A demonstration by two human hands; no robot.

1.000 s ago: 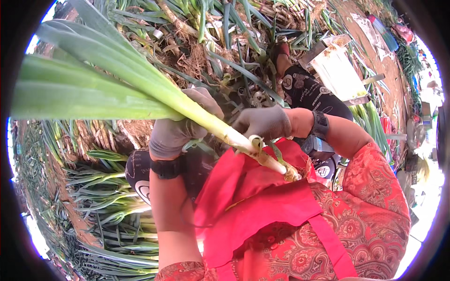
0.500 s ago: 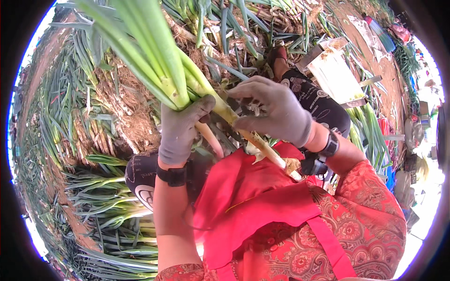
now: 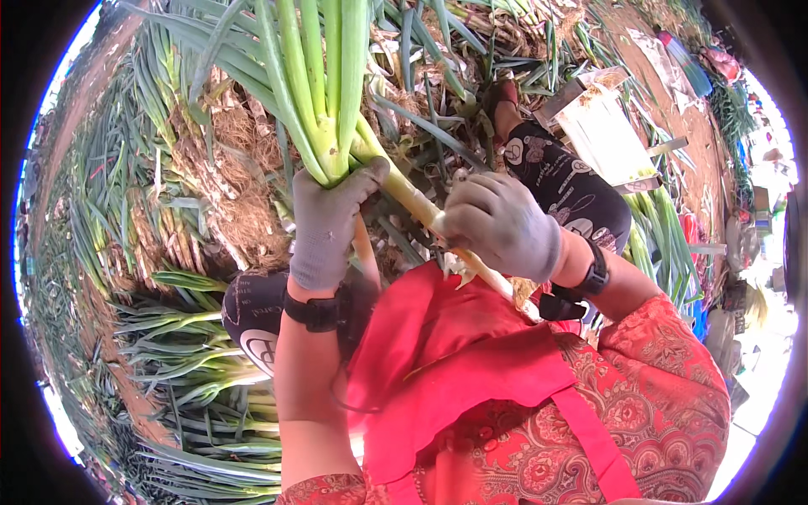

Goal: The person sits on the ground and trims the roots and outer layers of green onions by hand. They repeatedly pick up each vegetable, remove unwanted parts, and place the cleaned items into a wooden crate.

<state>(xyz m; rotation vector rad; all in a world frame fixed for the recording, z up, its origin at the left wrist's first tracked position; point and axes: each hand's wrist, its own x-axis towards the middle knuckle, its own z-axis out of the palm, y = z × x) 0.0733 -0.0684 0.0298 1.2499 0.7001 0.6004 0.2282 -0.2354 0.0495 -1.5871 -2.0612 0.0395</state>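
My left hand [image 3: 326, 227], in a grey glove, is wrapped round a small bunch of long green onions [image 3: 324, 109]. Their green leaves fan out above the fist, toward the far side. One pale stalk [image 3: 408, 195] slants down to the right from the fist across my red apron [image 3: 471, 353], its root end near my lap. My gloved right hand [image 3: 502, 225] has its fingers curled against the lower part of this stalk. A loose, pale strip of skin hangs just under those fingers. Their exact grip is partly hidden.
Heaps of green onions [image 3: 156, 202] with tangled brown roots [image 3: 236, 185] lie at the left and far side. Trimmed-looking bunches [image 3: 210, 370] are stacked at lower left. At the right stands a low white-topped stool [image 3: 604, 139], beside more onions [image 3: 665, 244].
My right hand's fingers have curled in from a spread pose onto the stalk. The bunch in my left hand has swung more upright, its leaves shifting right.
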